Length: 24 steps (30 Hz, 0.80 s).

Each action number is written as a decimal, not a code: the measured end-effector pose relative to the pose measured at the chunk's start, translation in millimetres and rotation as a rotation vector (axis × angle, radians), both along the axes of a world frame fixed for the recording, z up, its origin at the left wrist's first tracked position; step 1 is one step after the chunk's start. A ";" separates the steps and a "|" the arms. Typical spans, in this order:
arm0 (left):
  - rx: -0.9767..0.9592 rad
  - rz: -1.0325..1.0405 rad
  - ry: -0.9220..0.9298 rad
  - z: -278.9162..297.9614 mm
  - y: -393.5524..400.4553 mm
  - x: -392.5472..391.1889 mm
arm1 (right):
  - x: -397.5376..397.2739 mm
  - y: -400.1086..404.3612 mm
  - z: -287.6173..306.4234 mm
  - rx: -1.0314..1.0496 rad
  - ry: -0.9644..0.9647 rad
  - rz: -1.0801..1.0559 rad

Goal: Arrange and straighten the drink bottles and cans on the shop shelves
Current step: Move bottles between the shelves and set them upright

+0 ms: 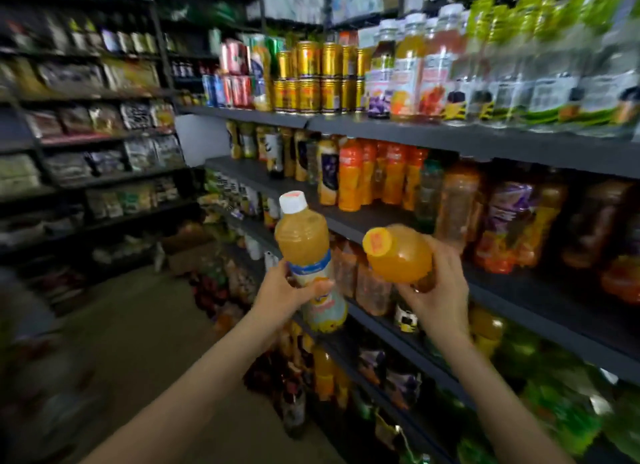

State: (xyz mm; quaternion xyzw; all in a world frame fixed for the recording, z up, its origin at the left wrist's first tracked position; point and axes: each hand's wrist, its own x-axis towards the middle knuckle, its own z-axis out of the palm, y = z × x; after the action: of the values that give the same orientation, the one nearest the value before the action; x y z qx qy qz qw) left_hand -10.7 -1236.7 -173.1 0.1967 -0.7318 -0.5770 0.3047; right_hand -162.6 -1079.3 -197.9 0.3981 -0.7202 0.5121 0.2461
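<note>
Dim shop light, heavy motion blur, wide-angle bending at edges.

A clear plastic bottle of cloudy yellow-orange juice with a white cap (304,252) leans slightly left, held at its blue-and-white label near the shelf front. Just right of it, a rounder plastic bottle of orange juice with an orange cap (398,255) tilts cap-forward.

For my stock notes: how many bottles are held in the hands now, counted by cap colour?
White-capped juice bottle, in the left hand: 1
Orange-capped juice bottle, in the right hand: 1
Total: 2
</note>
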 end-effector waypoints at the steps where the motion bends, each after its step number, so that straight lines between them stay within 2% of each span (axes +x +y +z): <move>1: 0.008 0.021 -0.001 -1.3 -23.5 -6.8 | -10.4 -21.8 -1.6 0.014 0.047 0.018; 3: 0.031 0.053 0.000 -3.2 -72.7 -24.2 | -33.0 -67.2 -8.5 0.030 0.099 0.075; 8: 0.123 0.162 -0.002 -3.2 -192.9 -64.4 | -80.5 -201.1 -16.7 0.055 0.091 0.167; 13: 0.219 0.291 -0.014 -13.6 -310.0 -69.8 | -95.4 -330.9 -9.3 0.101 -0.107 0.256; 18: 0.292 0.356 -0.001 -21.1 -438.0 -72.0 | -106.5 -448.1 -13.0 0.053 -0.117 0.247; 24: 0.330 0.271 0.013 -16.7 -594.7 -77.6 | -107.6 -599.0 -14.1 -0.092 -0.365 0.131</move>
State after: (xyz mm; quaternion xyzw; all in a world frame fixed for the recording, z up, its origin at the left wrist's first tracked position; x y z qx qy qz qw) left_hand -88.3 -1831.4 -189.9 0.3368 -0.5924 -0.6440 0.3476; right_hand -270.2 -1678.3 -212.0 0.3327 -0.7012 0.6232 0.0955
